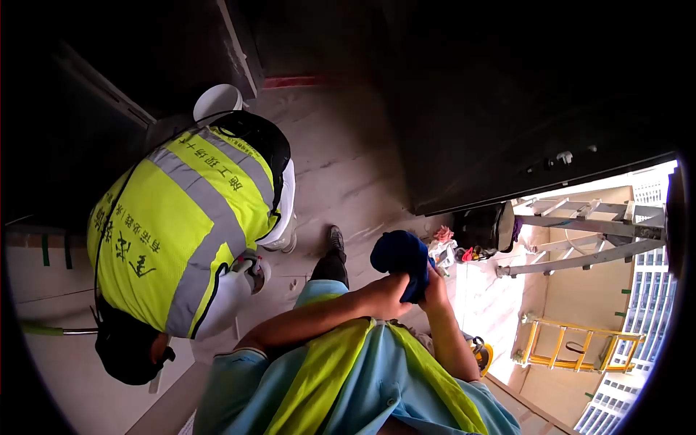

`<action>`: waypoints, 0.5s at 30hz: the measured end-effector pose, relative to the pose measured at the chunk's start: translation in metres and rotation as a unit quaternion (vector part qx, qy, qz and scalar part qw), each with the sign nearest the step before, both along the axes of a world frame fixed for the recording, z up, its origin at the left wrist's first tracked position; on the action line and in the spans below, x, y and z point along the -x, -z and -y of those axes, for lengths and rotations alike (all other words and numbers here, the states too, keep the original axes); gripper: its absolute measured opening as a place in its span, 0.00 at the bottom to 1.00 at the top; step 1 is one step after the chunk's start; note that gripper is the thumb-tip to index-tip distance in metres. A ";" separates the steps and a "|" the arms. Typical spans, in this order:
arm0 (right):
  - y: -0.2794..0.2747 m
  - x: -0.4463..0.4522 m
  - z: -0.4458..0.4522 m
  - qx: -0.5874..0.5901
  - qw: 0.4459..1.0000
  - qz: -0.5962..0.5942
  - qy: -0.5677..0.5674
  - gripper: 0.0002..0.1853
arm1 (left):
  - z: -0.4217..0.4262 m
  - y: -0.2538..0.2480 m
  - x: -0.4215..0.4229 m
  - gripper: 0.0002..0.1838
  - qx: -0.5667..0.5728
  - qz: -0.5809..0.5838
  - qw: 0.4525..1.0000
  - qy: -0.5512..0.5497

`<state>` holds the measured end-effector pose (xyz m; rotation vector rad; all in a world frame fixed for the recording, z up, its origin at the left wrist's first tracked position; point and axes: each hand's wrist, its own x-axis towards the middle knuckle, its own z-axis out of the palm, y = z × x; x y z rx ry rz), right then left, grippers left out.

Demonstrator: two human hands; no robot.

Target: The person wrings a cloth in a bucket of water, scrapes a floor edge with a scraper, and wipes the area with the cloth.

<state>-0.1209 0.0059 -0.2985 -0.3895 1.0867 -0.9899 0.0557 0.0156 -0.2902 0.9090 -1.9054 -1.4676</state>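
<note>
Both my hands are on a dark blue cloth item that looks like a cap [401, 255], held in front of my body. My left hand [390, 296] grips its lower left side, fingers wrapped against the cloth. On the right side, my right hand [435, 291] is closed around its edge. The folds hide some of my fingertips. Beneath my arms hang my light blue shirt and yellow vest [319, 377].
A co-worker in a yellow reflective vest [181, 210] bends down close on my left, by a white bucket [217, 101]. To my right are a dark bag [500, 226], crumpled rags [444, 246], a metal stepladder [580, 228], a yellow ladder [573, 348] and a yellow-and-black object [482, 355].
</note>
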 end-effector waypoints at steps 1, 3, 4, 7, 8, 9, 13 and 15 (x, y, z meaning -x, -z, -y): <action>-0.003 0.004 0.029 -0.031 0.999 0.022 -0.007 0.22 | 0.028 -0.006 -0.005 0.29 -0.017 0.027 0.999 0.020; -0.027 -0.002 0.083 -0.015 0.999 0.034 -0.034 0.27 | 0.076 -0.037 -0.019 0.29 -0.037 0.023 0.999 0.021; -0.035 0.002 0.118 0.006 0.998 0.054 -0.033 0.29 | 0.108 -0.047 -0.019 0.29 -0.041 -0.006 0.999 -0.003; -0.046 0.029 0.195 0.047 0.988 0.081 -0.125 0.31 | 0.169 -0.048 -0.014 0.22 -0.057 -0.059 0.987 -0.141; -0.049 0.035 0.223 0.008 0.989 0.075 -0.128 0.31 | 0.189 -0.047 -0.014 0.18 -0.073 -0.075 0.984 -0.145; -0.051 0.039 0.249 -0.009 0.987 0.057 -0.151 0.32 | 0.207 -0.042 -0.013 0.15 -0.068 -0.048 0.982 -0.167; -0.031 0.053 0.370 -0.081 0.960 0.071 -0.257 0.31 | 0.266 -0.038 -0.022 0.15 -0.135 0.027 0.946 -0.293; -0.009 0.064 0.429 -0.125 0.943 0.053 -0.305 0.30 | 0.270 -0.035 -0.030 0.14 -0.082 0.059 0.916 -0.388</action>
